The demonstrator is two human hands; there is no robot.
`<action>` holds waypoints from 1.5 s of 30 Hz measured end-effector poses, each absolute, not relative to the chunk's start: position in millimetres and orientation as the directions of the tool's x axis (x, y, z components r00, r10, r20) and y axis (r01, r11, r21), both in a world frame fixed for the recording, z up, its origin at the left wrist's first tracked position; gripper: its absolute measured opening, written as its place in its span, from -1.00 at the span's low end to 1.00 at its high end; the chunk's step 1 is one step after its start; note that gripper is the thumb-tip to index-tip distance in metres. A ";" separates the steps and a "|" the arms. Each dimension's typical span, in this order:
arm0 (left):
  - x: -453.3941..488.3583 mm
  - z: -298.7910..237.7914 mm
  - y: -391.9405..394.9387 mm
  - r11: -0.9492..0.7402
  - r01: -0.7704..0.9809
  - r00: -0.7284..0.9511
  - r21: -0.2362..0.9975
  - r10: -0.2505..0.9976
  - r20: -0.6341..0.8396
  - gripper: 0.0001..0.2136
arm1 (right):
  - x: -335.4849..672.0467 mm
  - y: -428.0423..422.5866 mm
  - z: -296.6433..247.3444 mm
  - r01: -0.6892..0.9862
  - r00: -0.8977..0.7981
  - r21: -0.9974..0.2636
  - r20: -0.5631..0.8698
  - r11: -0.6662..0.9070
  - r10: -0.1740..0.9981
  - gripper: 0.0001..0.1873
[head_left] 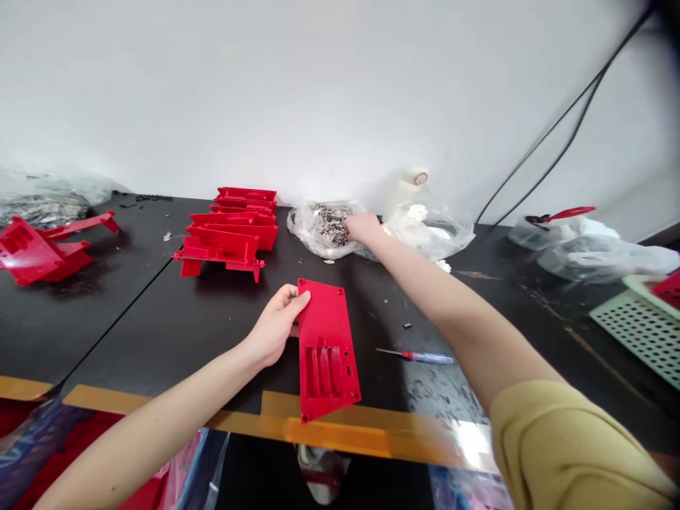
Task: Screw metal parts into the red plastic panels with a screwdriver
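My left hand [276, 326] grips the edge of a flat red plastic housing panel [325, 347], which lies on the black tabletop [138, 333] and overhangs the front edge a little. My right hand [364, 230] reaches far forward and rests at a clear plastic bag of small metal screws [332, 225]. Its fingertips are hidden against the bag, so I cannot tell whether they hold any screws.
Stacked red housings [231, 230] stand left of the bag, and another red part [42, 248] lies at far left. A screwdriver [417, 356] lies right of the panel. A green perforated basket [642, 329] sits at right, below black cables [563, 113].
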State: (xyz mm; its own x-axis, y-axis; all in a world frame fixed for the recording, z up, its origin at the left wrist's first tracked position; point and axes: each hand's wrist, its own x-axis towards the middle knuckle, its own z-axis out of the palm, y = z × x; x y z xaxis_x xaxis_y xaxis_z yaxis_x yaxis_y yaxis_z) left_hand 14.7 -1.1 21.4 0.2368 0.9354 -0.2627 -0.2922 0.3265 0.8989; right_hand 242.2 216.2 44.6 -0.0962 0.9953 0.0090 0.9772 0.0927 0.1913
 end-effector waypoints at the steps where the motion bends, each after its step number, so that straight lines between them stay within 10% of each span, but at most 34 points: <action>1: 15.3 21.9 -0.7 0.328 -0.295 0.234 0.897 0.935 -0.266 -0.52 | 244.7 216.0 45.0 0.974 -0.118 0.194 0.006 0.115 0.993 -0.67; 10: 19.2 29.8 3.5 0.287 -0.308 0.171 0.907 0.955 -0.244 -0.65 | 258.1 193.6 44.0 0.972 -0.232 -0.005 0.122 0.235 0.965 -0.73; 18: 15.6 34.3 -4.3 0.254 -0.312 0.084 0.915 0.967 -0.240 -0.86 | 249.9 131.0 42.4 0.787 -0.165 -0.559 0.216 0.260 0.962 -0.96; 23: 11.1 21.4 -18.2 0.183 -0.391 -0.043 0.902 0.975 -0.216 -0.92 | 259.7 54.1 39.9 0.509 -0.174 -0.841 0.109 0.184 0.979 -0.73; 35: 3.0 12.6 -81.9 0.195 -0.537 -0.154 0.821 0.934 -0.323 -0.90 | 267.4 -60.8 21.8 0.123 -0.104 -0.980 -0.168 -0.155 0.980 -0.52; 42: -11.7 39.0 -134.0 0.718 -0.177 0.333 0.673 0.687 -0.646 -0.84 | 264.7 -62.2 18.9 0.127 -0.035 -0.991 -0.038 -0.033 0.999 -0.61; 45: -18.7 70.5 -119.4 0.311 0.231 0.635 0.922 0.670 -0.385 -0.76 | 264.8 -52.6 23.8 0.041 0.021 -0.999 -0.028 -0.028 0.999 -0.61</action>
